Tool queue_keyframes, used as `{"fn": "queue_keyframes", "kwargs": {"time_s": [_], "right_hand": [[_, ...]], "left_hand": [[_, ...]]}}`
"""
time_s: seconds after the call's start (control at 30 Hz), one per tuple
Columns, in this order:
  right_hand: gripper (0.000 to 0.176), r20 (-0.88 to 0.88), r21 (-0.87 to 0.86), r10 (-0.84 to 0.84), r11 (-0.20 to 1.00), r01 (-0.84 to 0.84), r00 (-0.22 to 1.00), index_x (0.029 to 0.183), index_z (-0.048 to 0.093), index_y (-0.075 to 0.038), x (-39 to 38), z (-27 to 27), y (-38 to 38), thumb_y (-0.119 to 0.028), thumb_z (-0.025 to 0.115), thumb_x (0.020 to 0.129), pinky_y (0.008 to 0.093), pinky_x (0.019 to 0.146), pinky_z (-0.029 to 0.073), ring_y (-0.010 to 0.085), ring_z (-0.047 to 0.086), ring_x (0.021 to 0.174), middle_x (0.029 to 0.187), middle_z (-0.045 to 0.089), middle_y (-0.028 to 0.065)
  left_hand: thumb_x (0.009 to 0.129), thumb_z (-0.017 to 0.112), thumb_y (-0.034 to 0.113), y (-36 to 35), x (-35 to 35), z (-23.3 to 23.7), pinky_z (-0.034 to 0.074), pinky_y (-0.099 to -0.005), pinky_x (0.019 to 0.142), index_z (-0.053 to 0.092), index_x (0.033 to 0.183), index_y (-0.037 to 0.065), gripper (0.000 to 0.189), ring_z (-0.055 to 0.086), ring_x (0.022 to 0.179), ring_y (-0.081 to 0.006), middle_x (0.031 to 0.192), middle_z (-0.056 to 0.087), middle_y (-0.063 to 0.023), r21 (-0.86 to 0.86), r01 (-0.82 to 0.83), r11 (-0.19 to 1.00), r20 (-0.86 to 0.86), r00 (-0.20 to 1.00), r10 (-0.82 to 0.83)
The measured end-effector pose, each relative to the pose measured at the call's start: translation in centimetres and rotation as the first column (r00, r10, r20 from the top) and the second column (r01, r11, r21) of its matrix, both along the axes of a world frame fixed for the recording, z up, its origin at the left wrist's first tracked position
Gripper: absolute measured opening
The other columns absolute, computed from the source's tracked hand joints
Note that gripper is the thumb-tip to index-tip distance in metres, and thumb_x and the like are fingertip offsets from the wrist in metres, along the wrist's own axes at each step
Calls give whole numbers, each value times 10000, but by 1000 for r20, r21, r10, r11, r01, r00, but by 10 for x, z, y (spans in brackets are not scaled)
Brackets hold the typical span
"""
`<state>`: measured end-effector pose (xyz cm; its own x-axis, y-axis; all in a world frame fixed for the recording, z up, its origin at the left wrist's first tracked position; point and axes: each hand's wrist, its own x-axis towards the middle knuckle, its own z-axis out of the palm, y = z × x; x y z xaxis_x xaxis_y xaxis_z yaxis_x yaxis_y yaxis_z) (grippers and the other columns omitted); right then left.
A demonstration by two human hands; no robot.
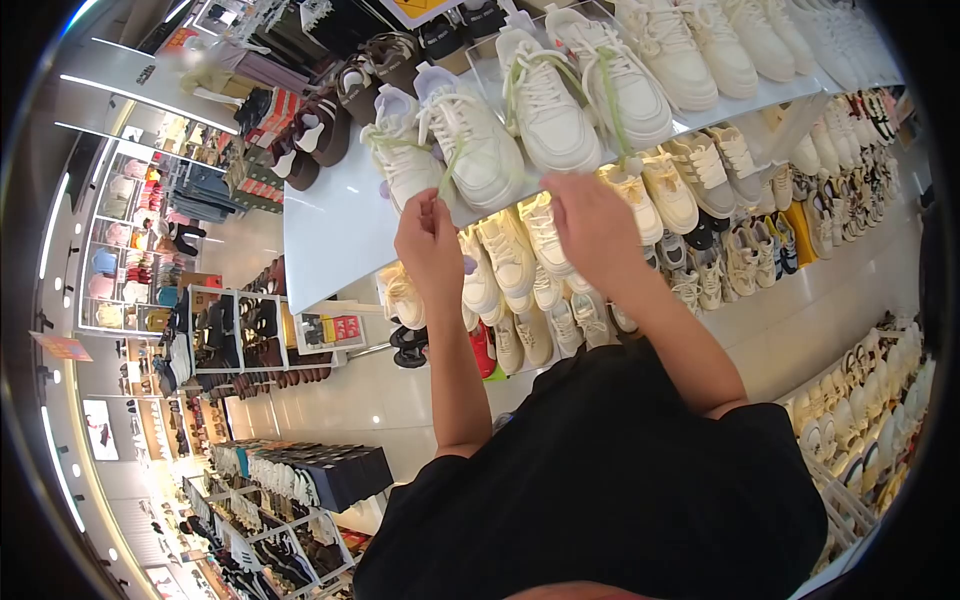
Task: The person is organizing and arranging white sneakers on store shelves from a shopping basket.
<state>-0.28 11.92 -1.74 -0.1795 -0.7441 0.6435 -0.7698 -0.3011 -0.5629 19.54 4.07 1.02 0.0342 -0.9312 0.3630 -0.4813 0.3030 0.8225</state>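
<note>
A pair of white sneakers stands in front of me, the left shoe (400, 160) and the right shoe (468, 145), with a pale green lace (455, 163) hanging over the right one. My left hand (428, 245) is closed in a pinch at the toes, where the green lace runs down to its fingertips. My right hand (595, 230) is raised to the right of the pair, fingers bent together and slightly blurred; what they hold is hidden. Beside the pair stands another white sneaker (553, 100) with green lacing.
The sneakers stand on a white display shelf (330, 235). More white sneakers (675, 50) line it to the right. Rows of shoes (505, 255) fill the lower shelf under my hands. Dark shoes (325, 130) sit at the shelf's left end. Shoe racks (240, 330) stand farther left.
</note>
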Motion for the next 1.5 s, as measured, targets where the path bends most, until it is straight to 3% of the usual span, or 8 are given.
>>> {"fn": "queue_keyframes", "kwargs": {"time_s": [0.13,0.43,0.7,0.83,0.97,1.03,1.23,1.5], "right_hand": [[235,-276,-306,-140,951,51,951,1038,696,-92,-35,38,-30,-37,663,812,386,837,503,232,644,945,970,683,47],[187,-426,-415,-235,909,42,874,958,692,-136,-34,82,-92,-83,670,781,356,826,525,204,655,913,946,698,-6],[112,245,-148,-15,988,53,969,1055,636,-91,-5,74,-116,-156,651,966,288,636,535,205,714,777,965,722,46],[144,585,-302,301,943,-142,753,1030,624,-48,10,53,-143,-158,666,946,345,625,539,211,689,695,845,706,88],[119,800,-259,420,886,-385,429,1046,625,11,14,44,-145,-35,636,938,267,711,547,118,658,818,942,674,48],[166,864,-323,441,857,-402,245,1071,655,10,19,43,-149,-28,667,910,265,738,531,123,663,845,956,662,54],[289,855,-354,495,773,-526,152,1226,651,-4,17,37,-154,-21,616,939,281,923,496,119,629,971,1064,654,43],[270,881,-392,471,785,-479,52,1228,661,13,22,39,-148,-106,616,990,279,884,500,122,628,974,1093,682,63]], "left_hand": [[1003,634,193,-19,-18,16,450,-308,610,662,1166,-16,266,530,653,-123,851,635,-70,-176,-42,983,70,996,55],[889,750,194,-53,-72,17,505,-381,728,682,1105,-6,303,662,807,-262,938,667,-123,-342,-51,938,294,942,159],[928,713,90,-83,-48,-3,384,-211,590,655,1063,-46,201,465,713,-18,849,603,13,-142,143,980,-330,926,-183],[959,693,116,-78,-51,6,329,-183,493,620,1097,1,194,466,565,-24,729,586,10,-92,214,973,-467,854,-232],[962,692,126,-72,-51,15,314,-183,466,617,1097,2,199,479,537,-34,699,593,-6,-20,230,973,-564,801,-201],[963,690,127,-73,-52,15,304,-180,457,616,1099,1,200,487,530,-38,696,600,-15,-37,240,970,-596,774,-214],[962,690,111,-79,-51,9,290,-171,452,613,1108,-5,202,527,554,-45,710,617,-22,-100,245,964,-621,742,-253],[956,701,88,-79,-55,2,415,-201,594,611,1114,-21,212,589,667,-67,765,638,-29,-176,184,967,-567,784,-253]]}}
